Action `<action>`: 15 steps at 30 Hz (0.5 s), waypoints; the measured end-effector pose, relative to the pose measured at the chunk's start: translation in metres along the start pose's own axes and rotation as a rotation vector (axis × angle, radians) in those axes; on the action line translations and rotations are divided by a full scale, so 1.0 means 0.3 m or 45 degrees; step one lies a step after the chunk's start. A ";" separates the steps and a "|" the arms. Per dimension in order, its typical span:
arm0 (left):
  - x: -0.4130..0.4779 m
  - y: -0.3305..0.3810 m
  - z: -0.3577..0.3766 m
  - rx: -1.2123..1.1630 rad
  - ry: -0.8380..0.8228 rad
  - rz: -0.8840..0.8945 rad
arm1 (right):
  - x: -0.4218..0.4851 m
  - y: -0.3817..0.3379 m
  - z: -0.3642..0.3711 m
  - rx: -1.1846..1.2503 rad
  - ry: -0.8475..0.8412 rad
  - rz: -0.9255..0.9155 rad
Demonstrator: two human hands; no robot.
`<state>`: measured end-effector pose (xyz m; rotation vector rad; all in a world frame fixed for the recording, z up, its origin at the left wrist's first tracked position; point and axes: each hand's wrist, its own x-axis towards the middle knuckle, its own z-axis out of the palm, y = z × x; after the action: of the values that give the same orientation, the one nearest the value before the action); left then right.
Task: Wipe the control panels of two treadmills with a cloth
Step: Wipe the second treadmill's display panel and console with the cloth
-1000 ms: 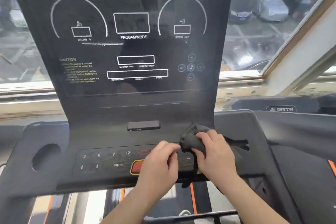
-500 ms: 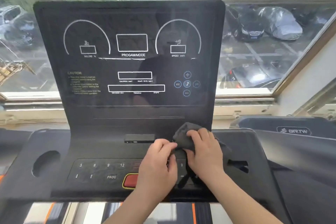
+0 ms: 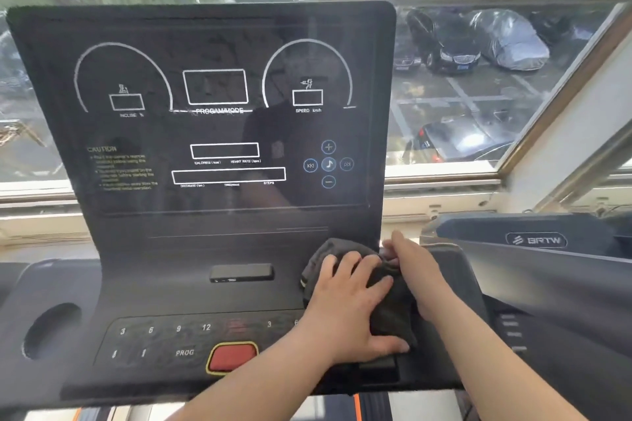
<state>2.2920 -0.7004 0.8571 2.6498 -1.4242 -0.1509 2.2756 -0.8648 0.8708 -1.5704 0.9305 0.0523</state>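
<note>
While the cloth point(image 3: 342, 247) sits bunched at the low R corner of the control panel point(image 3: 219, 225), nearly all the panel lies L & up from it: key row runs off L, screen rises behind. Left grip point(image 3: 345, 304) lies flat on top, fingers spread, pressing down. Right grip point(image 3: 415, 273) seems to pinch the cloth's R edge; fingertips partly hidden. L is nearer the panel's bulk, so prob. the sweep goes L. 2nd treadmill point(image 3: 533, 239) stands off R.

Blurred caution text point(image 3: 121, 167) on control panel point(image 3: 205, 27)
</note>
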 end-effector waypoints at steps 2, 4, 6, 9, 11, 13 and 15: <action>-0.012 -0.025 0.008 0.073 0.077 0.056 | 0.019 0.002 0.006 0.005 -0.020 0.062; -0.015 -0.084 0.006 0.177 0.192 0.080 | 0.020 -0.012 0.000 0.045 -0.053 0.108; -0.017 -0.159 -0.008 0.268 0.308 0.079 | 0.014 -0.023 -0.014 -0.017 -0.090 0.089; -0.027 -0.194 -0.004 0.361 0.394 0.024 | 0.001 -0.024 -0.020 -0.114 -0.121 0.043; -0.022 -0.144 0.014 0.324 0.380 -0.087 | -0.008 -0.021 -0.015 -0.116 -0.173 0.026; -0.002 -0.074 0.017 0.269 0.296 -0.164 | -0.013 -0.028 -0.011 -0.055 -0.211 0.061; 0.027 -0.017 0.008 0.232 0.211 -0.204 | -0.013 -0.034 -0.016 -0.026 -0.201 0.129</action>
<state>2.3003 -0.7046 0.8536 2.8431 -1.2285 0.1886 2.2767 -0.8677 0.8826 -1.5134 0.8864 0.2544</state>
